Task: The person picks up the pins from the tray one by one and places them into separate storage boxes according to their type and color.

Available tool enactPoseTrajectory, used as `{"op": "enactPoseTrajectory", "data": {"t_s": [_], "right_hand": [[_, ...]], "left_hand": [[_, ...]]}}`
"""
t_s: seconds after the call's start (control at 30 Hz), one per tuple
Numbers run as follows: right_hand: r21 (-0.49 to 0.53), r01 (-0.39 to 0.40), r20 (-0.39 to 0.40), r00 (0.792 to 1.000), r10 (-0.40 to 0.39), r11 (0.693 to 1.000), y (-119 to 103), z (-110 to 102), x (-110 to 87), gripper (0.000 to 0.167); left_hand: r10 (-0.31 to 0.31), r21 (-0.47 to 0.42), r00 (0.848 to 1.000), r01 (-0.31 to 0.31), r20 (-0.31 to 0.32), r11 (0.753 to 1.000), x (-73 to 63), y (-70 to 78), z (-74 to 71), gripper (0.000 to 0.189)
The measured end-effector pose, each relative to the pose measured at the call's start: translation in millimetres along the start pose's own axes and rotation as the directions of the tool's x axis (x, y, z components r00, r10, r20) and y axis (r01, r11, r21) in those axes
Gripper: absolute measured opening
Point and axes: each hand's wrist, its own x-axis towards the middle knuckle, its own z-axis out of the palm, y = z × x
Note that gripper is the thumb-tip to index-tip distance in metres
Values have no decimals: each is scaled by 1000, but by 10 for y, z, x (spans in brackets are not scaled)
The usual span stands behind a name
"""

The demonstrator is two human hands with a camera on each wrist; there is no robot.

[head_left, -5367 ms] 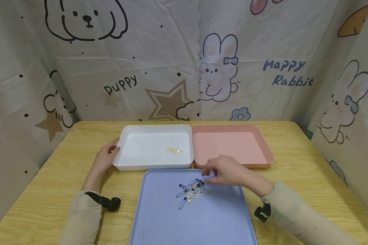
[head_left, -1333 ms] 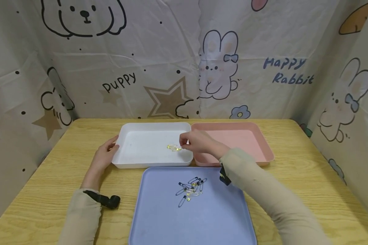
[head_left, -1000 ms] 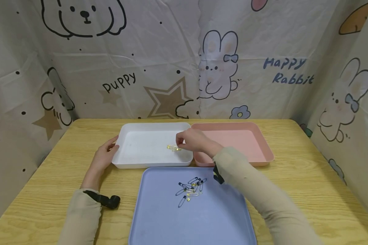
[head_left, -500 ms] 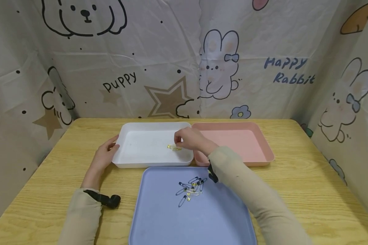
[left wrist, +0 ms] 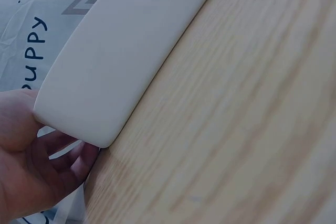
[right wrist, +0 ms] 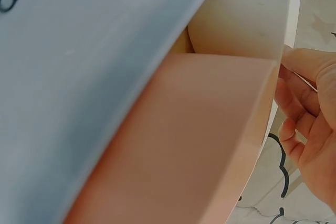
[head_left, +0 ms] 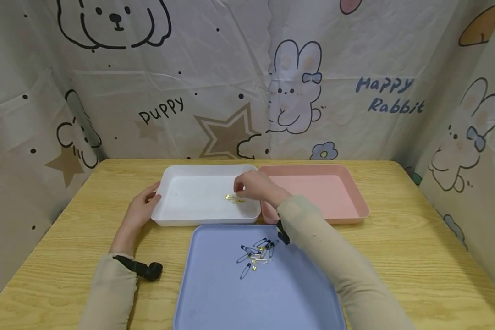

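From the head view I have the white tray (head_left: 189,195) far left, the pink tray (head_left: 330,197) touching it on the right, and the blue tray (head_left: 227,300) in front, near side; my guess is they're grouped for short reaches. The left hand (head_left: 138,209) is at the white tray's left end, probably to steady it. The right hand (head_left: 257,187) is over that tray's right part, fingertips drawn together just at the gold pins (head_left: 234,199); I can't tell whether they pinch one. Black pins (head_left: 267,246) and other gold pins (head_left: 254,261) lie mixed in the blue tray. The cloth (head_left: 354,50) reads "PUPPY" at left, "Happy Rabbit" at right; I find no brand.

In the left wrist view, I see thumb and curled fingers gripping the white tray's end, with part of "PUPPY" beyond.

In the right wrist view, the fingers curl in narrow, but tray edges hide their tips.
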Motion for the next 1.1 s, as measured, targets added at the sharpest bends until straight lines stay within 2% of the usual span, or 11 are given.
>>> {"op": "enactPoseTrajectory", "data": {"t_s": [0.2,0.57,0.77,0.9,1.1], "right_hand": [[-10,9,10,1000,-9,1000,9,-9,-40,6],[11,63,20,998,-63,998,11,-73,-217,8],[-71,139,51,989,-136,988,-21,-64,-360,7],[-109,172,32,985,-169,979,-62,-79,-466,5],[-80,170,17,985,-170,982,-88,-106,-640,11]], "left_hand": [[-13,-7,1000,13,3,1000,10,-1,5,50],[2,-4,1000,-3,-8,1000,11,-11,19,50],[8,-18,1000,-8,8,1000,5,-23,31,50],[-1,-14,1000,1,3,1000,6,-20,14,50],[20,7,1000,-20,-3,1000,-1,-3,-3,50]]}}
